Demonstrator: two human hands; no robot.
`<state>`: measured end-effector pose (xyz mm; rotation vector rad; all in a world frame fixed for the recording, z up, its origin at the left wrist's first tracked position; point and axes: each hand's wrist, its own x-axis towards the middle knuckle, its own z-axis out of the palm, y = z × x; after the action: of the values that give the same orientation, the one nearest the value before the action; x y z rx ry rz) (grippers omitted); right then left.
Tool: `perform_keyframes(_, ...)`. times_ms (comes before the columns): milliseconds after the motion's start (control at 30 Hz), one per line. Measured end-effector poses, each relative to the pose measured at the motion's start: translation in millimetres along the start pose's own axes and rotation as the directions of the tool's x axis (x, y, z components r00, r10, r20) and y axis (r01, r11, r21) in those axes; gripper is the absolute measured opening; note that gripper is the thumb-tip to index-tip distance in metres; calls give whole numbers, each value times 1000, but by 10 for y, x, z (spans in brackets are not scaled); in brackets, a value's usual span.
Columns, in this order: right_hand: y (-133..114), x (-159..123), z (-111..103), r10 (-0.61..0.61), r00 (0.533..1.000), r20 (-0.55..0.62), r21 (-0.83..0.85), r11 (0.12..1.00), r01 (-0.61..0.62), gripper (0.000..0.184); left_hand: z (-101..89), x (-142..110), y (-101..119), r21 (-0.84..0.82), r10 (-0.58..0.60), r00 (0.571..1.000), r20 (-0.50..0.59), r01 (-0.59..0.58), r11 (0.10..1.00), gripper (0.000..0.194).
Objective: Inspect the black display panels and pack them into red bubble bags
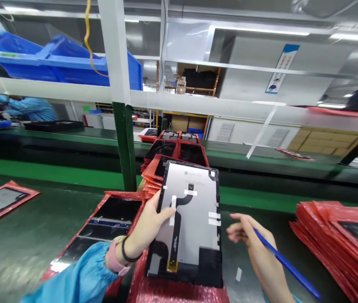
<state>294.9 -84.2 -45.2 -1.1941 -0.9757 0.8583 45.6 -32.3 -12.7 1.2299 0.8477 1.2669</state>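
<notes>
My left hand (149, 221) grips the left edge of a tablet screen panel (194, 231), its thumb lying over the back. The panel is tilted towards me, showing a silver back, a dark flex cable (175, 240) and several white tape strips. Under it lies red bubble wrap (179, 292). To the right of the panel and apart from it, my right hand (257, 244) has its fingers bent, with a slim blue pen-like stick (289, 265) tucked by the thumb. The stick slants down to the right; its exact kind is unclear.
Stacks of screens in red wrap stand behind the panel (163, 149) and at the right (333, 240). Another wrapped screen (4, 202) lies left. A green post (125, 147) rises beyond my left hand. Blue bins (55, 61) sit overhead. A co-worker's blue sleeve (33, 108) shows far left.
</notes>
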Motion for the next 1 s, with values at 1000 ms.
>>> perform_keyframes(1000,-308,408,538,-26,997,76,100,995,18,31,-118,646,190,-90,90,992,87,-82,993,42)
